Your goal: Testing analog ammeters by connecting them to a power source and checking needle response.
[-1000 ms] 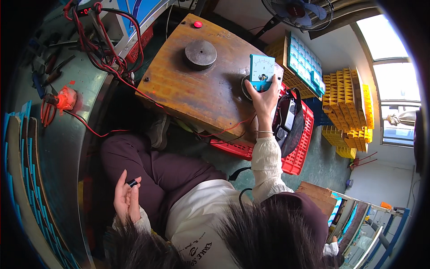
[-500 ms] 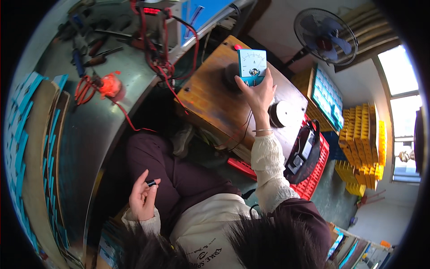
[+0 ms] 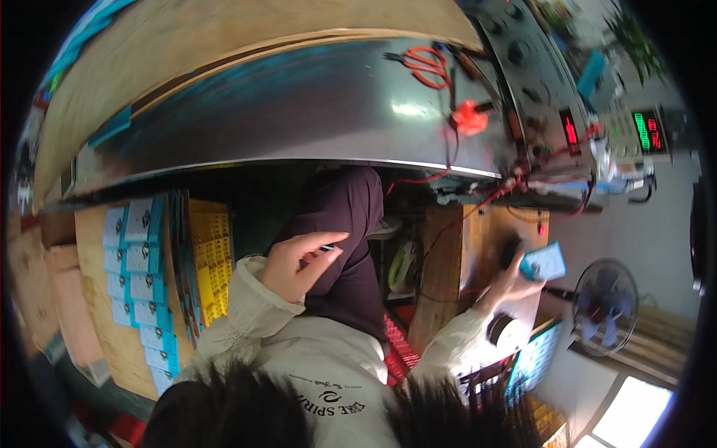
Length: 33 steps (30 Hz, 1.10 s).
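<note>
Right hand (image 3: 511, 285) grips blue meter (image 3: 544, 263), left hand (image 3: 291, 267) pinches small dark piece (image 3: 327, 248); I'd hold the meter by its edges only.

The head view looks out from a wide fisheye lens, the left of a pair worn side by side on the person's head. It faces steeply down over the lap (image 3: 347, 310), upright and unmirrored. Dark hair (image 3: 231, 411) hangs nearest the lens along the lower edge; the left hand (image 3: 296, 266) and right hand (image 3: 512, 282) lie farther off, small in the frame. The sweep also takes in the bench (image 3: 299, 112) across the top, its front edge bowed, and a bright window (image 3: 631, 414) at lower right.
</note>
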### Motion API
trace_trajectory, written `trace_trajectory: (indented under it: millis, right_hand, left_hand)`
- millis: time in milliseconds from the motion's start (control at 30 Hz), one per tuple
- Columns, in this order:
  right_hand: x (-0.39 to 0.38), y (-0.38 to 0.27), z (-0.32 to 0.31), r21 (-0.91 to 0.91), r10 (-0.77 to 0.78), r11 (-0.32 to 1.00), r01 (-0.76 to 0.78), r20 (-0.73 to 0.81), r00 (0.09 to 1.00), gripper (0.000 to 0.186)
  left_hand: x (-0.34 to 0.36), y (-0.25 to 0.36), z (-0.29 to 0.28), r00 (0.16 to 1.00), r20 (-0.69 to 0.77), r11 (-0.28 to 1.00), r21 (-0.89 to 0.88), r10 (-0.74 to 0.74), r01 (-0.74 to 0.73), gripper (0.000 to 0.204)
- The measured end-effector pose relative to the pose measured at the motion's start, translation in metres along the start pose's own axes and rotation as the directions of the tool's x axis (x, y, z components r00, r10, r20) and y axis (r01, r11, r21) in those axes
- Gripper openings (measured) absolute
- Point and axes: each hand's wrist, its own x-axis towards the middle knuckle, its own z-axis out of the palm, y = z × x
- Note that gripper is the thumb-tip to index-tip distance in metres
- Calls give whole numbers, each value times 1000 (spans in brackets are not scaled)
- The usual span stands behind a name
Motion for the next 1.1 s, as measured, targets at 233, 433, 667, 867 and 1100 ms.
trace_trajectory:
  millis: [233,433,667,867,1100]
  right_hand:
    - [-123,-189,-91,517,-500,824,232,470,727,103]
    - [-149,-237,-115,587,-473,695,-415,809,349,111]
    - [-157,-224,-132,112,-334,509,-854,940,-75,14]
    - [-148,-226,-131,300,-342,610,-733,935,98,16]
    - [-138,-224,-124,370,-372,618,-694,915,156,15]
  left_hand:
    - [-3,25,49,953,-133,936,267,271,-228,51]
    - [1,24,20,980,-192,917,-398,-58,-24,43]
    - [-11,19,-24,961,19,916,-299,-274,267,56]
    - [-11,20,-14,969,-46,910,-357,-241,209,56]
    - [-6,24,0,960,-98,912,-349,-264,215,59]
